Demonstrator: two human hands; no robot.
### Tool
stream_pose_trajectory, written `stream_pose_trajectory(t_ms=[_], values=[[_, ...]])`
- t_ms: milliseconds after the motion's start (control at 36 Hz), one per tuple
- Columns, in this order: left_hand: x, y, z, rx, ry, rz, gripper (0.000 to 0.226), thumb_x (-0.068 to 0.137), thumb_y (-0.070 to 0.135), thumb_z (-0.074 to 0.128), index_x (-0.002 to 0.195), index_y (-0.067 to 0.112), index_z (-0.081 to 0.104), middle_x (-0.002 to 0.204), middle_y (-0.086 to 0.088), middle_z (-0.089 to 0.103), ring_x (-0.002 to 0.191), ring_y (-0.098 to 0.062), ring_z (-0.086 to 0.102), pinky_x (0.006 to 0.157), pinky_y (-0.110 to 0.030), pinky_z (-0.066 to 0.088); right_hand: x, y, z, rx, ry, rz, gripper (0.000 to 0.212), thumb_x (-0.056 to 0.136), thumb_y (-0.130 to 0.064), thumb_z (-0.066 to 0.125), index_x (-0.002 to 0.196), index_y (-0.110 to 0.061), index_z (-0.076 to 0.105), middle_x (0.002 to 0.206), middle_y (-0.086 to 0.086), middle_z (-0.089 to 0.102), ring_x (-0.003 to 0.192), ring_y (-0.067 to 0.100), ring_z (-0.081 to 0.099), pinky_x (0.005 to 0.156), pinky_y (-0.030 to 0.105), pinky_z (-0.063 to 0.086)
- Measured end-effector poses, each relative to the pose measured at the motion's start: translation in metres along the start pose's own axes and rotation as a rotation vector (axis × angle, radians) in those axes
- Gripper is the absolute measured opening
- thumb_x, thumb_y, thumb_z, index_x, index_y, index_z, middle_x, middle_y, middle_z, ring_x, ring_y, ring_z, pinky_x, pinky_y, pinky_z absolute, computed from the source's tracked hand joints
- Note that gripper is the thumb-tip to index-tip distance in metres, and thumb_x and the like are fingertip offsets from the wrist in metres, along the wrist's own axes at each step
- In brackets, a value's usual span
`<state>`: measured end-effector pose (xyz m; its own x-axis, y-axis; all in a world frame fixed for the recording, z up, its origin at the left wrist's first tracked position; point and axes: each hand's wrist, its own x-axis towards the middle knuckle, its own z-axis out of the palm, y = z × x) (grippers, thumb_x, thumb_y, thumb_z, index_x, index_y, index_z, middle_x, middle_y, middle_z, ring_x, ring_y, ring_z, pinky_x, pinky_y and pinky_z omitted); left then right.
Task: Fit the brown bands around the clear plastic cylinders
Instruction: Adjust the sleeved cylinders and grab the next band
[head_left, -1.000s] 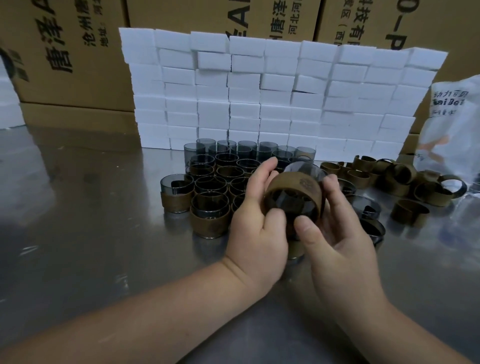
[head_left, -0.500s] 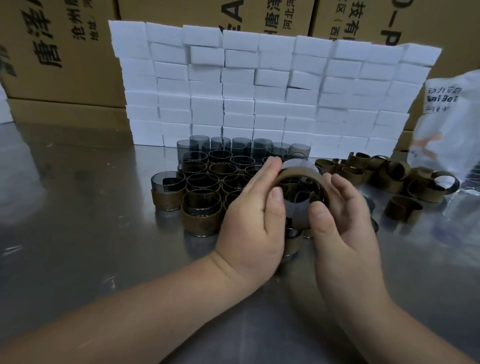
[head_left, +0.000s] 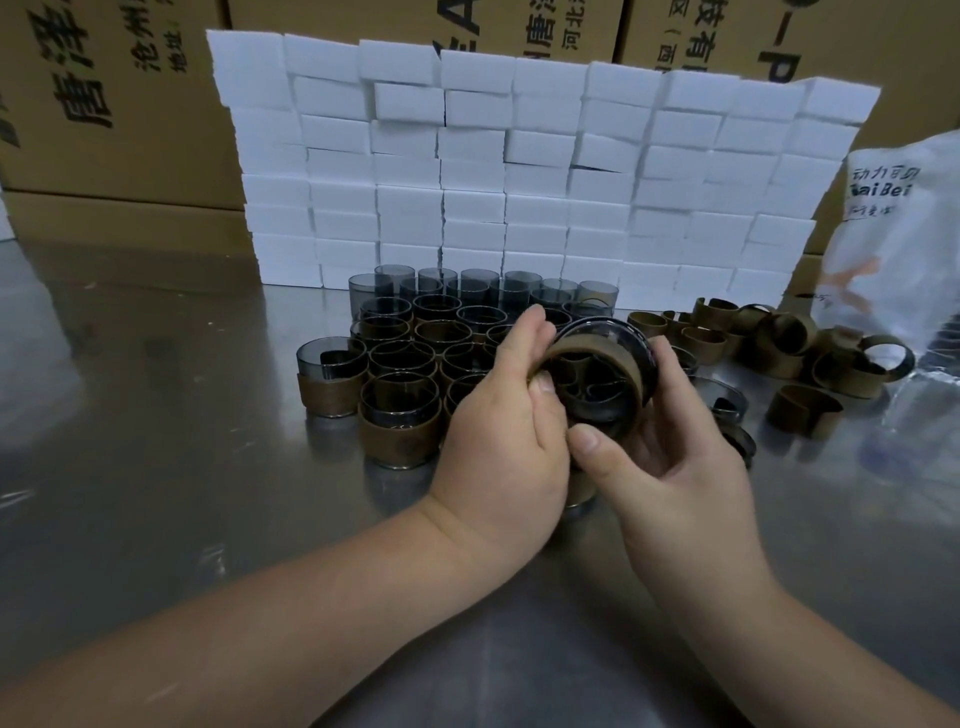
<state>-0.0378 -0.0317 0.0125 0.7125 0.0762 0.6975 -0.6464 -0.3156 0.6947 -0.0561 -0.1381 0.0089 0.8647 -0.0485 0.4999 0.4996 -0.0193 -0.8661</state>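
Note:
Both hands hold one clear smoky plastic cylinder (head_left: 631, 340) above the steel table, tilted with its open end toward me. A brown band (head_left: 618, 364) wraps around it. My left hand (head_left: 506, 415) pinches the band's left edge with thumb and fingers. My right hand (head_left: 670, 457) cups the cylinder from below and the right, thumb at its lower rim. Behind my left hand stands a cluster of banded cylinders (head_left: 400, 415), with bare clear cylinders (head_left: 483, 286) in the back row. Loose brown bands (head_left: 779, 343) lie in a heap to the right.
A wall of stacked white foam blocks (head_left: 519, 166) stands behind the cylinders, with cardboard boxes (head_left: 104, 93) beyond it. A white printed plastic bag (head_left: 898, 234) sits at the right edge. The steel table (head_left: 156, 415) reflects light at the left.
The cylinder has turned in my hands so its open end now faces me more. My left thumb has moved onto the band's left edge; both hands stay in the same place.

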Motion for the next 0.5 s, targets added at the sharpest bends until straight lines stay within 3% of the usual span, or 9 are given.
stream_pose_trajectory(t_ms=[83,222,333,417,500], values=[[0.0007,0.0011,-0.0022,0.023,0.037,0.039,0.047,0.089,0.023,0.033,0.131,0.009,0.048,0.106,0.031,0.045,0.104,0.018,0.043,0.088,0.003,0.030,-0.0006,-0.0019,0.0009,-0.002,0.002,0.008,0.093,0.062,-0.037,0.081,0.137,-0.037,0.026,0.145,-0.006,0.043,0.126,-0.003,0.044,0.102,0.015,0.036],[0.0016,-0.0007,-0.0057,0.023,0.031,0.063,0.044,0.091,0.025,0.034,0.124,0.006,0.054,0.111,0.005,0.058,0.107,-0.004,0.052,0.093,-0.014,0.041,-0.0002,-0.0004,0.0005,-0.002,0.017,0.024,0.098,0.058,-0.036,0.079,0.143,-0.022,0.032,0.142,-0.006,0.047,0.120,-0.005,0.049,0.099,0.013,0.038],[0.0049,-0.0038,-0.0077,-0.019,0.009,0.050,0.043,0.091,0.027,0.036,0.124,0.006,0.055,0.112,0.002,0.060,0.107,-0.008,0.056,0.094,-0.029,0.046,0.0008,0.0024,-0.0043,0.019,0.017,0.039,0.078,0.073,-0.004,0.072,0.142,-0.019,0.036,0.142,-0.003,0.047,0.123,0.000,0.049,0.100,0.017,0.039],[0.0067,-0.0049,-0.0087,-0.080,-0.004,0.018,0.036,0.091,0.030,0.038,0.120,0.018,0.055,0.108,0.002,0.062,0.100,-0.016,0.063,0.083,-0.040,0.053,0.0008,0.0010,-0.0056,0.042,0.037,0.032,0.072,0.074,0.001,0.069,0.138,-0.017,0.042,0.139,-0.002,0.050,0.122,0.000,0.050,0.096,0.010,0.038],[0.0081,-0.0064,-0.0102,-0.138,-0.031,0.028,0.022,0.090,0.031,0.039,0.109,0.036,0.050,0.097,0.009,0.062,0.076,-0.005,0.066,0.066,-0.024,0.055,0.0009,-0.0012,-0.0062,0.061,0.049,0.029,0.066,0.075,0.004,0.068,0.134,-0.017,0.047,0.136,-0.002,0.053,0.118,-0.001,0.053,0.092,0.008,0.041]])
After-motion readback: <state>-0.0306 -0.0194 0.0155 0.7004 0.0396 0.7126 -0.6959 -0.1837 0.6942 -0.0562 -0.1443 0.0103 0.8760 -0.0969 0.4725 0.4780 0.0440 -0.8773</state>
